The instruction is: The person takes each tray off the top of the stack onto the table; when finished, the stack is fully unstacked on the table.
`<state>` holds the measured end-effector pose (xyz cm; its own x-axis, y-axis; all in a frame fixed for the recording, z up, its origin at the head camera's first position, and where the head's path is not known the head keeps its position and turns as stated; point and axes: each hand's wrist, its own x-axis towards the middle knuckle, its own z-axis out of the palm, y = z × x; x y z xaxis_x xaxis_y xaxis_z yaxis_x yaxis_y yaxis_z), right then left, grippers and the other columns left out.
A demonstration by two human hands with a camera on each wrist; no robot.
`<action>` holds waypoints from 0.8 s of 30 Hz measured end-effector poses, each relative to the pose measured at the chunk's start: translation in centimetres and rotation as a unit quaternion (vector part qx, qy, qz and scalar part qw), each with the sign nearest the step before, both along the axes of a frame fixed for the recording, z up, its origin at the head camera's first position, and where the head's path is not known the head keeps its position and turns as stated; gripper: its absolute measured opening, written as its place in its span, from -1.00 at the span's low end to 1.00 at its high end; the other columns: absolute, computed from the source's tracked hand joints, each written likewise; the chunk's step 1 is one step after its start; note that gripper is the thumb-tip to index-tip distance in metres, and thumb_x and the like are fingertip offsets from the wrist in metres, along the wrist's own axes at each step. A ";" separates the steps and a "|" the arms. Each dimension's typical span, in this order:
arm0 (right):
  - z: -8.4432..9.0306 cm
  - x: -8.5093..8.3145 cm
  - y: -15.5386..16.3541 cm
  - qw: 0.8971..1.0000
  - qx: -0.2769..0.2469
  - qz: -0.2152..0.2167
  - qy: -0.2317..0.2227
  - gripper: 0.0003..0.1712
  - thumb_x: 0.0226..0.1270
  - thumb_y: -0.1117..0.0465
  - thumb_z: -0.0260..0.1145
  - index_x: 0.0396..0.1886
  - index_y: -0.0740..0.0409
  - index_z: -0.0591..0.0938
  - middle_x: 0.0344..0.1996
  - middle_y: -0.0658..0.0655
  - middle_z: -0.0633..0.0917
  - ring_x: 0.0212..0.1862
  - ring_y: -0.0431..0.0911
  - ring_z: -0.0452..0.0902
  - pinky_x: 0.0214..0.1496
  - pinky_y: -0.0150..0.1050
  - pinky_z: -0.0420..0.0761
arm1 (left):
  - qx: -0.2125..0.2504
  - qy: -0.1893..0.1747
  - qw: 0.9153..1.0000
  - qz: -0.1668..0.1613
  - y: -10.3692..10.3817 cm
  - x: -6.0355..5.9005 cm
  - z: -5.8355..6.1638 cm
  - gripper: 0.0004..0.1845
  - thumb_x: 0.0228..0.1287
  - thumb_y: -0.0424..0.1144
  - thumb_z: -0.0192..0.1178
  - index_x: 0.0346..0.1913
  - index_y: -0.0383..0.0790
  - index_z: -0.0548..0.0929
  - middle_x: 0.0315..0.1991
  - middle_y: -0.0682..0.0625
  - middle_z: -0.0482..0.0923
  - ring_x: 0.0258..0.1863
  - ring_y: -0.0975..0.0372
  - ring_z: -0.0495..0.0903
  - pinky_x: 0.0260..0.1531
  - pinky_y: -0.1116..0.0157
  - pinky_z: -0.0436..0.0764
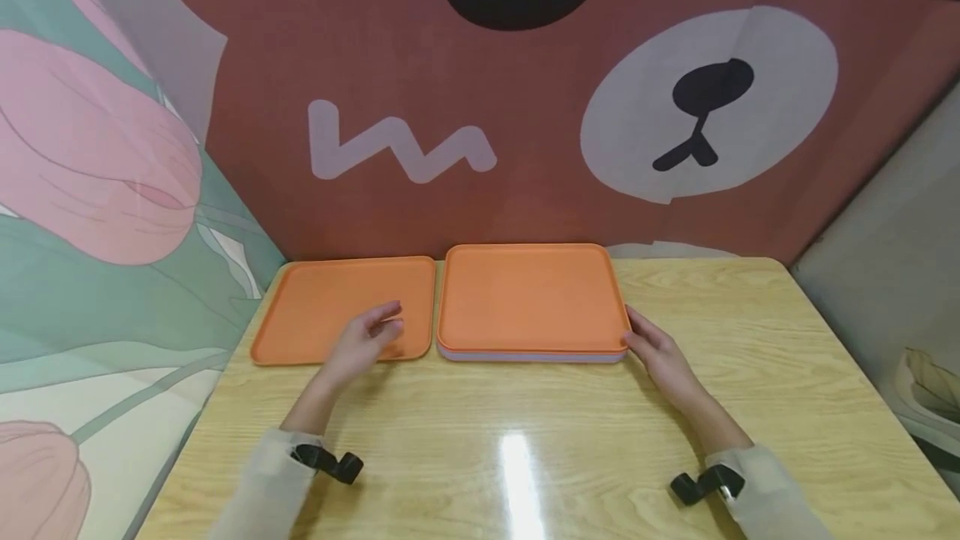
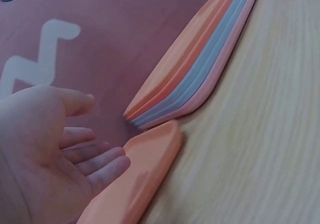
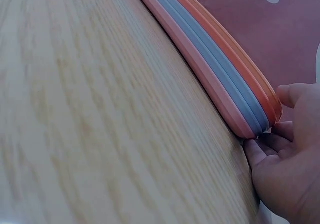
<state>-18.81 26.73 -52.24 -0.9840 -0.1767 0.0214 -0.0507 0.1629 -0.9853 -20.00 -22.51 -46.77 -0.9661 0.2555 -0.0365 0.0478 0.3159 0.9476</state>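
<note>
A stack of rectangular trays (image 1: 532, 298) lies on the table, orange on top, with blue and pink rims below in the wrist views. My right hand (image 1: 663, 361) is at its near right corner. In the right wrist view, the thumb (image 3: 295, 94) touches the upper orange rim, while bent fingers (image 3: 256, 153) meet the bottom edge. To the left of the stack lies a single orange tray (image 1: 315, 307). Above that tray hovers my left hand (image 1: 360, 344), fingers loosely bent and holding nothing.
The light wood table (image 1: 480, 423) meets a brown wall (image 1: 525, 215) with a cartoon bear print directly behind the trays. On the left is a flower-patterned wall (image 1: 97, 148). A pale object (image 1: 930, 382) stands beyond the table's right edge.
</note>
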 end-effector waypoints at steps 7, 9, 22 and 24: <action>-0.2 0.1 -0.2 1.000 0.023 0.004 0.015 -0.25 0.65 0.09 0.10 0.62 0.31 0.06 0.57 0.37 0.09 0.56 0.23 -0.05 0.24 -0.67 0.27 | 0.019 0.013 0.999 -0.046 2.6 0.3 -1.6 -0.24 0.50 -0.27 0.21 0.54 -0.54 0.08 0.53 -0.41 0.09 0.48 -0.20 0.20 0.37 0.01 0.36; -0.3 0.1 -0.3 1.000 0.021 0.006 0.017 -0.24 0.65 0.11 0.11 0.62 0.31 0.06 0.57 0.37 0.08 0.56 0.25 -0.06 0.24 -0.67 0.27 | 0.023 0.013 0.998 -0.057 3.2 0.4 -2.0 -0.17 0.46 -0.28 0.25 0.56 -0.52 0.02 0.55 -0.39 0.04 0.51 -0.18 0.14 0.40 0.01 0.30; 1.1 0.2 -1.3 0.996 0.084 -0.026 0.028 -0.22 0.60 0.18 0.19 0.61 0.32 0.08 0.50 0.41 0.25 0.47 0.27 0.21 0.15 -0.66 0.35 | -0.026 0.065 0.997 -0.043 5.7 0.9 -4.0 -0.06 0.27 -0.35 0.42 0.57 -0.46 0.08 0.56 -0.33 0.07 0.51 -0.13 0.17 0.43 -0.01 0.24; 1.6 0.1 -1.4 0.993 0.109 -0.038 0.021 -0.25 0.59 0.20 0.18 0.61 0.30 0.12 0.48 0.41 0.28 0.46 0.27 0.26 0.16 -0.63 0.37 | -0.036 0.080 0.996 -0.033 5.9 0.8 -4.1 -0.09 0.27 -0.35 0.42 0.55 -0.47 0.12 0.53 -0.35 0.13 0.49 -0.14 0.21 0.42 -0.01 0.27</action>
<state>-18.69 25.34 -50.69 -0.9936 -0.1078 0.0324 -0.0711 0.3779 -0.9231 -19.19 -16.63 -50.86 -0.9420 0.3218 0.0957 0.2193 0.3739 0.9012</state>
